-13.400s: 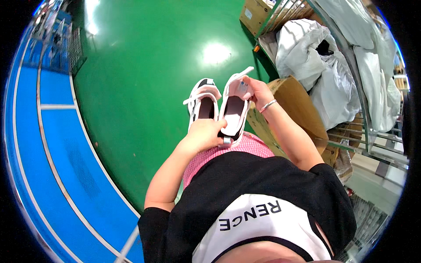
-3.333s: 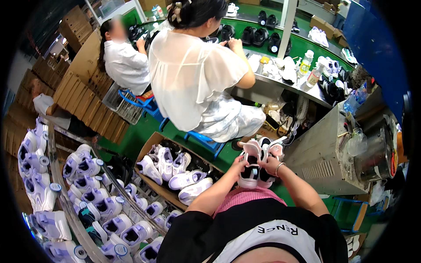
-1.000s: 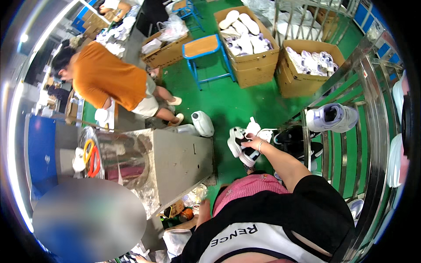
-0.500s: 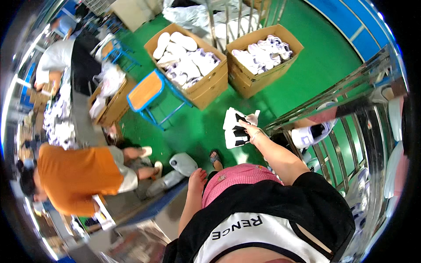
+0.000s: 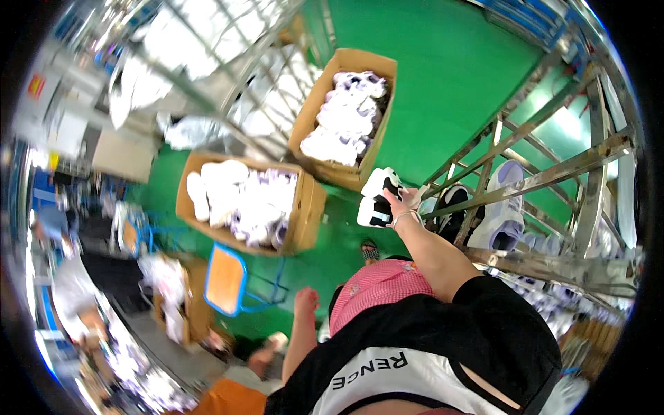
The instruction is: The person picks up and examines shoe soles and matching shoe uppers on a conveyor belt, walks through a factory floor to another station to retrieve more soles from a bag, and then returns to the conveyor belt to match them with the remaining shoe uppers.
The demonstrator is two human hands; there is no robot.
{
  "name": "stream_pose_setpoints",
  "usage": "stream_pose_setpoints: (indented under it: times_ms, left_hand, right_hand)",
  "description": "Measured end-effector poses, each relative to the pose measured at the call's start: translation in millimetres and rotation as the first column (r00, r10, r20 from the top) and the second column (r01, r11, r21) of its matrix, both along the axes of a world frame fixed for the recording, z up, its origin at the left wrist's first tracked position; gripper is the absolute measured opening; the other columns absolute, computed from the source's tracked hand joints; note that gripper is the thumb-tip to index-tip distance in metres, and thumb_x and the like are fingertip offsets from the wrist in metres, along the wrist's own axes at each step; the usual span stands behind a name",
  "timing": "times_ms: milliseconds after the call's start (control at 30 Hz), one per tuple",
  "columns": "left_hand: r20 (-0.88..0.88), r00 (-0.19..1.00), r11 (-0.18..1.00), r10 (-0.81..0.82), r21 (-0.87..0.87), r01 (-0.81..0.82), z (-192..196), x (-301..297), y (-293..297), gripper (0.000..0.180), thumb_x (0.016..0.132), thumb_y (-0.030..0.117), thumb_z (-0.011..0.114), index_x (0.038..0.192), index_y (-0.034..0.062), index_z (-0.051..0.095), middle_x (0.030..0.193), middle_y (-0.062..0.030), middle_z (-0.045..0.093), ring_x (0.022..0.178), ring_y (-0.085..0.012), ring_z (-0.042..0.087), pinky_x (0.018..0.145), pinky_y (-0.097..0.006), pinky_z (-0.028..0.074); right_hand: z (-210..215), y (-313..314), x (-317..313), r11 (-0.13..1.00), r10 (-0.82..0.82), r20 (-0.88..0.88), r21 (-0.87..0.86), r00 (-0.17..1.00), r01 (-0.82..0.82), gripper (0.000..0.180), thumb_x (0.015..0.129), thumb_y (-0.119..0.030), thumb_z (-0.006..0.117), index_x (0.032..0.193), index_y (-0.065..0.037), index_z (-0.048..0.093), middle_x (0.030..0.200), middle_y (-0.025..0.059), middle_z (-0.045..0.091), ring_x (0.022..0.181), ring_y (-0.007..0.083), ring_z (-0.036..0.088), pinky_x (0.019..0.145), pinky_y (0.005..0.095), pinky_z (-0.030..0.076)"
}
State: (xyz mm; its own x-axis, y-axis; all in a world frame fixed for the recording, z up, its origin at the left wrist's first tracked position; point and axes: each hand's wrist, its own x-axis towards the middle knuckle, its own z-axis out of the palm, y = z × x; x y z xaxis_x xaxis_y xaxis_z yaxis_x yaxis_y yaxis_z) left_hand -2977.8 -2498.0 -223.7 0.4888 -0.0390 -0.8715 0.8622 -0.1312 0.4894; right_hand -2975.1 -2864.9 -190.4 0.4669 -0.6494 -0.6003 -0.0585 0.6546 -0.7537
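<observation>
My right hand (image 5: 405,202) is closed around a pair of black-and-white sneakers (image 5: 374,211), held side by side in front of me over the green floor. Just to their right is a metal rack (image 5: 553,266) with a black-and-white shoe (image 5: 452,205) and a white-and-lilac sneaker (image 5: 503,211) on it. My left hand (image 5: 306,299) hangs low at my left side, its fingers curled in and nothing showing in them. The nearest thing to it is a stool with a wooden seat and blue frame (image 5: 225,280).
Two cardboard boxes stand ahead: one (image 5: 315,214) holds white soles and lilac-white shoe parts, the other (image 5: 387,76) similar shoe parts. Behind them is a metal-barred cart (image 5: 228,104). A person in an orange top (image 5: 232,398) is at the lower left, near a long workbench (image 5: 142,321).
My view has turned to the right, so boxes, stool and the orange-clad person shift left and down. The sneakers stay in my right hand, now closer to the rack. My left-hand fingers look more curled.
</observation>
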Motion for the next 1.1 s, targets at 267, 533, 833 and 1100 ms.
stream_pose_setpoints:
  times_ms: [267,533,833,1100]
  left_hand:
    - [-0.075,0.857,0.857,-0.51,0.047,0.514,-4.7,73.7,-0.1,0.017,0.075,0.023,0.05,0.087,0.0104,0.048,0.071,-0.0038,0.054,0.065,-0.0169,0.053,0.052,-0.032,0.039]
    - [0.052,0.732,0.732,-0.68,0.108,0.672,-23.0,257.0,-72.7,0.014,0.073,0.02,0.05,0.08,0.0085,0.048,0.067,-0.0052,0.053,0.062,-0.0172,0.052,0.049,-0.031,0.038]
    - [0.239,0.374,0.38,-0.896,-0.021,0.925,-11.6,380.5,-298.1,0.023,0.072,0.017,0.054,0.092,0.0069,0.049,0.074,-0.0117,0.054,0.066,-0.0247,0.053,0.056,-0.035,0.042]
    - [0.144,0.833,0.788,-0.535,-0.272,0.553,-25.9,452.3,-498.1,0.025,0.074,0.018,0.055,0.095,0.006,0.049,0.085,-0.011,0.054,0.078,-0.0214,0.051,0.065,-0.034,0.041]
  right_hand:
    - [-74.4,-71.6,6.5,0.997,0.014,-0.429,-0.066,0.903,-0.047,0.091,0.058,-0.066,0.054,0.12,-0.002,0.039,0.119,0.0188,0.043,0.109,0.0214,0.043,0.088,0.0306,0.031]
    - [-23.4,-124.0,74.5,0.954,-0.287,-0.127,-0.126,0.95,0.271,0.069,0.061,-0.038,0.069,0.116,-0.005,0.043,0.101,0.0103,0.054,0.081,0.018,0.056,0.062,0.0287,0.046]
    - [-12.2,-285.5,87.2,0.949,-0.313,-0.283,-0.139,0.907,0.284,0.052,0.065,-0.034,0.068,0.101,0.0,0.052,0.091,0.0077,0.058,0.079,0.0154,0.056,0.068,0.0283,0.045]
    - [-0.6,-422.4,129.2,0.912,-0.38,-0.291,0.04,0.878,0.408,0.06,0.064,-0.038,0.067,0.107,-0.001,0.051,0.102,0.0121,0.055,0.089,0.0201,0.054,0.076,0.0306,0.042]
